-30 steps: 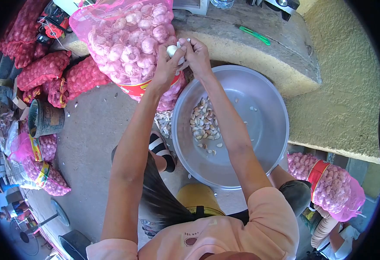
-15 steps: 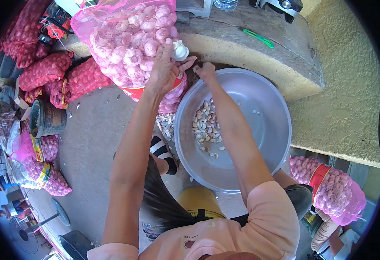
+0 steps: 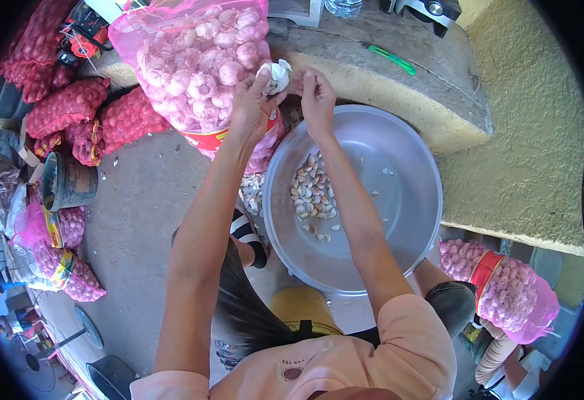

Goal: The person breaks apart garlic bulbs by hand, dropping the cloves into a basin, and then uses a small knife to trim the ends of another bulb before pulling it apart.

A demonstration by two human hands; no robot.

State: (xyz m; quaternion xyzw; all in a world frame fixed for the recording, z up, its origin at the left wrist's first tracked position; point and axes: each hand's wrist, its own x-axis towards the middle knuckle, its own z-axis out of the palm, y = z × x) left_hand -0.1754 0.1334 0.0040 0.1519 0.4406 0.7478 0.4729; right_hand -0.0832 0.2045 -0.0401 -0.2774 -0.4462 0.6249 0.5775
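Note:
A white garlic bulb (image 3: 276,77) with loosened, papery skin is in my left hand (image 3: 250,103), whose thumb and fingers close round it. Just right of the bulb is my right hand (image 3: 317,100), its fingers curled into a pinch; what they hold, if anything, is too small to make out. Below my right forearm stands a wide grey basin (image 3: 398,233). Loose garlic cloves (image 3: 313,190) lie heaped on its left side, with a few scattered apart. Behind my left hand, a pink mesh sack (image 3: 202,63) bulges with garlic bulbs.
A green box cutter (image 3: 392,59) lies on the concrete ledge (image 3: 438,83). Red mesh sacks (image 3: 68,107) and a dark bucket (image 3: 72,180) stand at left. Another garlic sack (image 3: 498,287) is at lower right, near a person's striped sleeve (image 3: 490,363). A yellow bucket (image 3: 298,310) stands between my legs.
My right hand has risen from above the basin's rim to beside the bulb. My left fingers have curled in round the bulb, which now shows looser, ragged skin.

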